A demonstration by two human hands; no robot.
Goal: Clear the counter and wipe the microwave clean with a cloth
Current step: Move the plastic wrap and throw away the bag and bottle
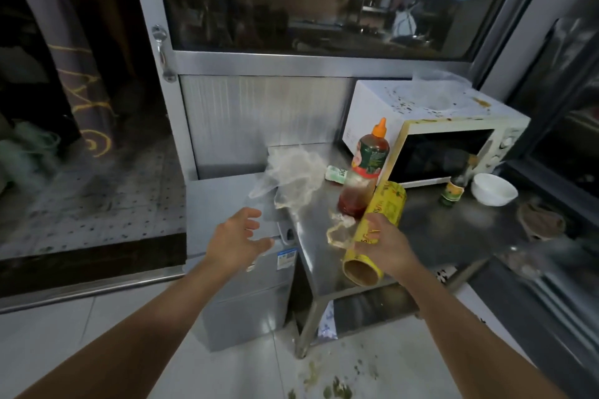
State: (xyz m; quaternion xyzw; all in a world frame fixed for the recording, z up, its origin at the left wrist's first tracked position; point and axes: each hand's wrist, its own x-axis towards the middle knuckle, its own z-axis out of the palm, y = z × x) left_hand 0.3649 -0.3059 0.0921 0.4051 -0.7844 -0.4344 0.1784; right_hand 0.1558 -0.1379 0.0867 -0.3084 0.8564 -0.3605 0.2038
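Note:
My right hand (384,244) grips a yellow roll of cling film (376,230), tilted above the front of the steel counter (431,230). My left hand (241,238) hovers with spread fingers over the small grey fridge (227,204), holding nothing. Behind the roll stands a sauce bottle (364,172) with an orange cap. The white microwave (421,113) sits at the back of the counter, its top spotted with stains. A crumpled clear plastic bag (293,176) lies at the counter's left end. A cloth is not plainly visible.
A small dark bottle (453,186) and a white bowl (492,189) stand before the microwave. A small green-white bottle (337,173) lies behind the sauce. A brownish object (539,220) sits at the right. Scraps (338,228) litter the counter; green bits lie on the floor tiles (327,379).

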